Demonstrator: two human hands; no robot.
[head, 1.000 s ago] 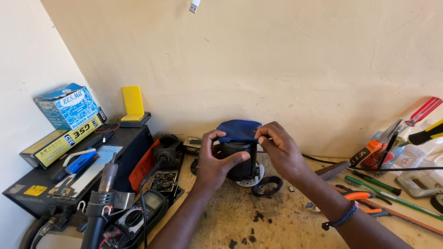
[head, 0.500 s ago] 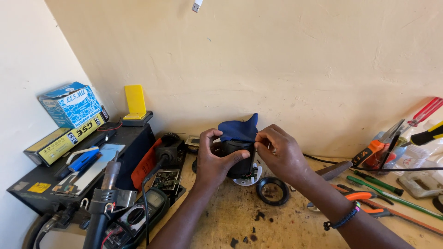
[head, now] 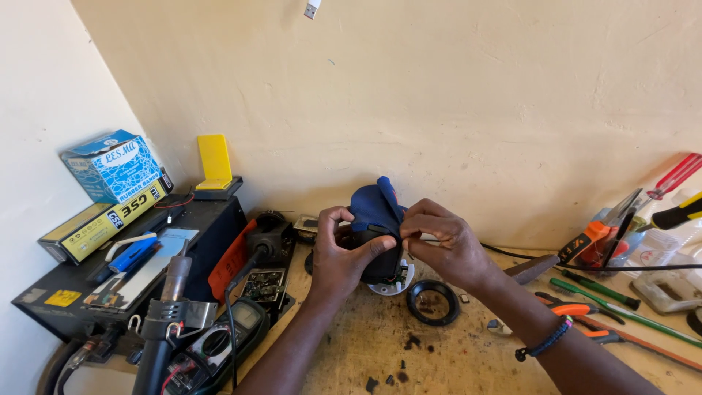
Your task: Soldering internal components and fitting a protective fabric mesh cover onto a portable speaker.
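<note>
Both grips close on a small black device [head: 380,256]: left hand [head: 340,252] braces its body, right hand [head: 446,245] pinches the blue cover [head: 371,205] upward. It sits above the bench [head: 439,351], beside a black ring [head: 433,301].

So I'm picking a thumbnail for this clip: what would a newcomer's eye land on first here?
First, the two hands at centre: the left hand grips a small black device while the right hand pinches its blue cover, which stands peeled up. Next, the yellow stand on the black box at the left, and the red-handled screwdriver leaning on the wall at far right.
</note>
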